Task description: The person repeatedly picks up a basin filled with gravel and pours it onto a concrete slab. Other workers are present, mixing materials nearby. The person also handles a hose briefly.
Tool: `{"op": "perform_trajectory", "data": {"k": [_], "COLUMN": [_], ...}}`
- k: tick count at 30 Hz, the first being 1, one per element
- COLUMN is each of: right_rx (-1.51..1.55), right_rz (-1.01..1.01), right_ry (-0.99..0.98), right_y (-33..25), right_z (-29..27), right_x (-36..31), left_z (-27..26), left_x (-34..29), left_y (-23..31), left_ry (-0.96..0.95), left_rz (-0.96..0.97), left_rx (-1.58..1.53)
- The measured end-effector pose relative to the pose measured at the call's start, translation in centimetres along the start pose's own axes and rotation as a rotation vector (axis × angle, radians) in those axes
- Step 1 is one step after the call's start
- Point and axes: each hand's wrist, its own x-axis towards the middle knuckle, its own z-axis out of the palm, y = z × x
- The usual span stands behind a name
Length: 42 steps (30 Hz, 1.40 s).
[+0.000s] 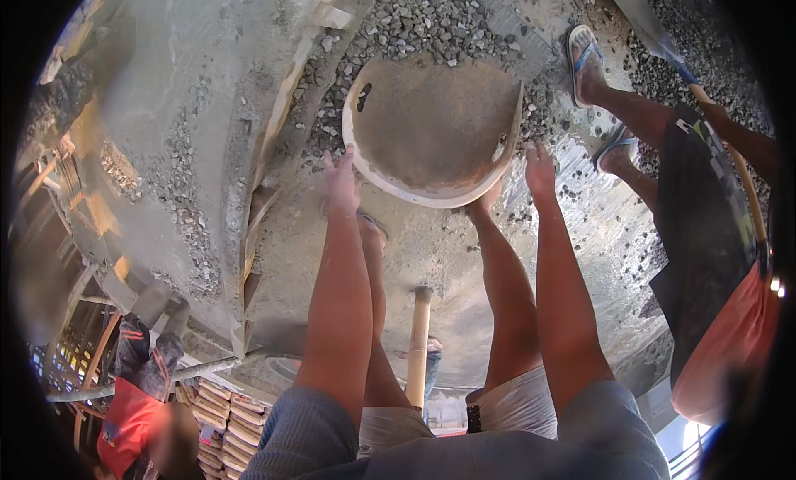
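A shallow, worn carrying pan (439, 200) with a pale rim, slot handles and a grey-brown coated inside lies in front of my feet, its far edge against the gravel. At its left side is my left hand (341, 181), fingers spread, the fingertips at the rim. My right hand (541, 173) hovers just off the pan's right side, holding nothing, fingers stretched out. A small gap shows between it and the rim.
Grey gravel (431, 16) is heaped beyond the pan. A wooden form board (278, 136) edges wet concrete (182, 57) on the left. At right, another person in sandals holds a long-handled shovel (705, 94). A person in red (128, 422) is at lower left, near stacked bags (240, 430).
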Motion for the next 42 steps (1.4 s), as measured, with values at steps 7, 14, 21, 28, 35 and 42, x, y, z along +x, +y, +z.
{"op": "perform_trajectory", "data": {"k": [7, 14, 21, 28, 35, 42], "right_rx": [-0.044, -0.049, -0.278, 0.047, 0.052, -0.073], "right_rz": [0.27, 0.531, -0.257, -0.381, -0.55, -0.546], "right_ry": [-0.225, -0.652, -0.726, -0.707, -0.756, -0.839], "right_y": [0.8, 1.8, -14.7, -32.1, -39.6, -37.2], "right_z": [-17.7, -28.1, -28.6, -29.9, -32.8, -30.8], "right_x": [-22.1, -31.0, -25.4, -24.3, -25.4, -24.1], "left_z": [-13.9, -33.9, -40.8, -30.0, -25.3, -26.7], "left_x": [-25.2, -35.0, -34.9, -42.9, -51.3, -59.6], "left_y": [10.0, 16.7, 17.3, 14.3, -0.7, -5.7], "left_ry": [-0.302, 0.057, 0.416, 0.185, 0.141, 0.024], "left_rz": [0.046, 0.1, 0.413, 0.531, 0.057, -0.374], "left_rx": [0.331, 0.287, 0.424, 0.191, 0.574, 0.359]}}
